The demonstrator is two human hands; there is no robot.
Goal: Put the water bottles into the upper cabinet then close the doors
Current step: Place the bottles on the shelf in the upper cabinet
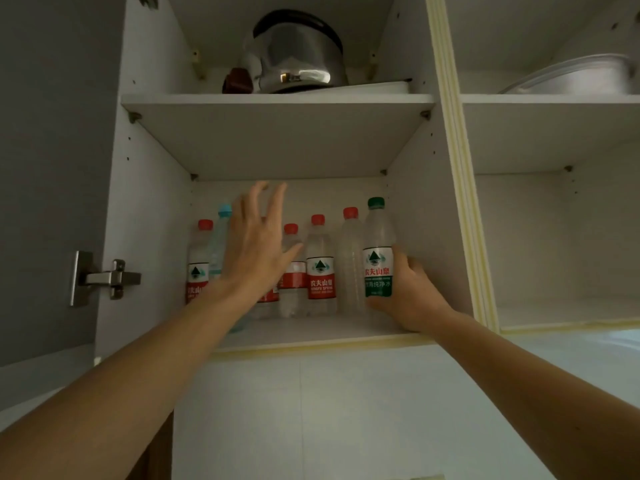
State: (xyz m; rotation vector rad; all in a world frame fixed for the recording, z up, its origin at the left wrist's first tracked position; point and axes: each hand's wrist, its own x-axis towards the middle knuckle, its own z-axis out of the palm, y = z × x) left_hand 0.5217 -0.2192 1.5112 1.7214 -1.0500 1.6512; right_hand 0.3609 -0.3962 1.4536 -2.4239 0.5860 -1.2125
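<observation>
My right hand [410,292] clasps the upright green-capped clear plastic bottle [378,251] at the row's right end; my left hand [258,244] hovers spread, empty.

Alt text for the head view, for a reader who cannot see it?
A right hand grips a green-capped bottle on the open cabinet's bottom shelf beside red-capped bottles. The open left hand reaches in front of them; a kettle sits above.

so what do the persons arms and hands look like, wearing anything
Both forearms are bare as far as the frame shows: no sleeves, gloves, watch or bracelets. The left hand and right hand show no rings on the fingers in view. Nothing is marked or taped on either arm.
</observation>
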